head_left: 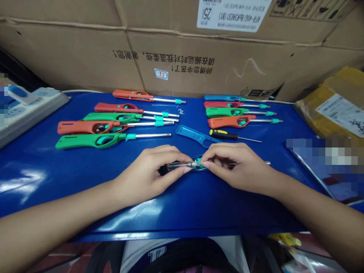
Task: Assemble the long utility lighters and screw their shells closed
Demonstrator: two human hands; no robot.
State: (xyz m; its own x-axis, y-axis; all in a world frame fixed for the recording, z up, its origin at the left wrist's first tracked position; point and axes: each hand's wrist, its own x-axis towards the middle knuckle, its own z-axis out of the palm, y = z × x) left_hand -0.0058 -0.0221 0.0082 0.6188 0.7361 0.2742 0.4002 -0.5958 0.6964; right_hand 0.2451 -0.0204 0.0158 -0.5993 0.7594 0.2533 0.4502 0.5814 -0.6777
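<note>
Glossy blue tabletop (182,218), front edge nearest.

Bare left hand (162,168): thumb and fingers grasping a smoky, see-through cylindrical tube (179,165).

Bare right hand (241,167): thumb and forefinger pinching a small teal plastic part (198,161) at the tube's end — both over a slim blue plastic casing (196,168), mostly hidden; a metal rod tip (267,162) shows beyond the right hand.

Just behind the hands: one separate blue plastic half-shell (189,131); beside it, one black-and-yellow-handled screwdriver (224,134).

Farther left, five long-nosed lighters: green (78,141), orange (75,127), green (113,116), red (116,108), orange-red (131,94).

Farther right, four more: orange (224,121), green (222,111), red (218,104), blue (220,98).

Between groups: small silvery screws (181,111), loose.

Left side: white power strip (47,99). Right side: yellow-taped carton (341,83).

Behind all: large brown cardboard box (85,57) — printing upside down.
</note>
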